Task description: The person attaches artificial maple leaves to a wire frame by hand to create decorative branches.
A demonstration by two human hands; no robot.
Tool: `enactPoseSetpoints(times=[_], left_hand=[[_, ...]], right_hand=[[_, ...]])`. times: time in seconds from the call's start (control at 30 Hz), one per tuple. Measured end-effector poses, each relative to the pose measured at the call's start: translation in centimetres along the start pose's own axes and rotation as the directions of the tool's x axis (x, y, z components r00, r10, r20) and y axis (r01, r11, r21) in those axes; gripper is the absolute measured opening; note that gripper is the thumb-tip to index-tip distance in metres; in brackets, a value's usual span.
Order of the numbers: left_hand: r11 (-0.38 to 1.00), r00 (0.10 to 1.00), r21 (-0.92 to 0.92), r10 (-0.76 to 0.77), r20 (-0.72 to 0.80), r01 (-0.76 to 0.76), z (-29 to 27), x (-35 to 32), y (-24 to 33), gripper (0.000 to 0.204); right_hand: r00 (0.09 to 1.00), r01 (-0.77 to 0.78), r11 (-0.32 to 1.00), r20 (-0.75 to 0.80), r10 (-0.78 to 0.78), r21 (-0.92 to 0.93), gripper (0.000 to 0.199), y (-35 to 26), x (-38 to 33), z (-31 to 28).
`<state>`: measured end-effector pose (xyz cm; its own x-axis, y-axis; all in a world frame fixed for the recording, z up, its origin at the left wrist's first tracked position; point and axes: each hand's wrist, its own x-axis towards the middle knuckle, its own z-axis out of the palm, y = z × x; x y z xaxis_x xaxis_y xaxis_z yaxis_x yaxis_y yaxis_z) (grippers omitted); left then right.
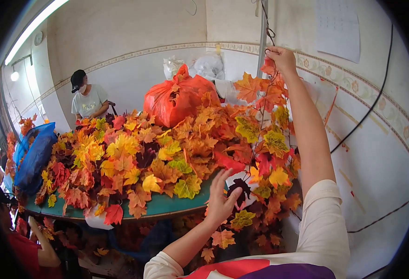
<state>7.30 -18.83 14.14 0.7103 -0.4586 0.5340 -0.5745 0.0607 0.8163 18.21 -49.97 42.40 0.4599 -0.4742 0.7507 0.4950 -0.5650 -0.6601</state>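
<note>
Pale walls back a green table (167, 207) heaped with artificial autumn leaves (135, 158). At three o'clock hangs a leaf garland (265, 139): the right hand (282, 59) pinches its top high so it dangles straight, while the left hand (220, 200), fingers spread, touches a dark leaf (240, 188). An orange bag (176, 100) sits at twelve.

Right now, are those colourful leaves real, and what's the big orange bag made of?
The leaves look fake, likely fabric or plastic: flat, evenly cut, with very bright dyed colours. The strand in the right hand seems strung on thin wire, though that is hard to tell. The orange bag looks like thin plastic: shiny and crinkled.
</note>
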Motion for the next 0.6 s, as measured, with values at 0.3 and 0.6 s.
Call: enactPoseSetpoints(times=[0.3, 0.6], left_hand=[[0.716, 0.959, -0.638, -0.214, 0.185, 0.283, -1.4, 4.0, -1.0, 0.053], [0.464, 0.839, -0.701, -0.351, 0.415, 0.541, -2.3, 4.4, -2.4, 0.034]], right_hand=[[0.848, -0.528, 0.623, 0.398, 0.349, 0.577, 0.019, 8.8, 9.8, 11.1], [0.897, 0.052, 0.598, -0.301, 0.324, 0.799, 0.023, 18.0, 13.3, 7.2]])
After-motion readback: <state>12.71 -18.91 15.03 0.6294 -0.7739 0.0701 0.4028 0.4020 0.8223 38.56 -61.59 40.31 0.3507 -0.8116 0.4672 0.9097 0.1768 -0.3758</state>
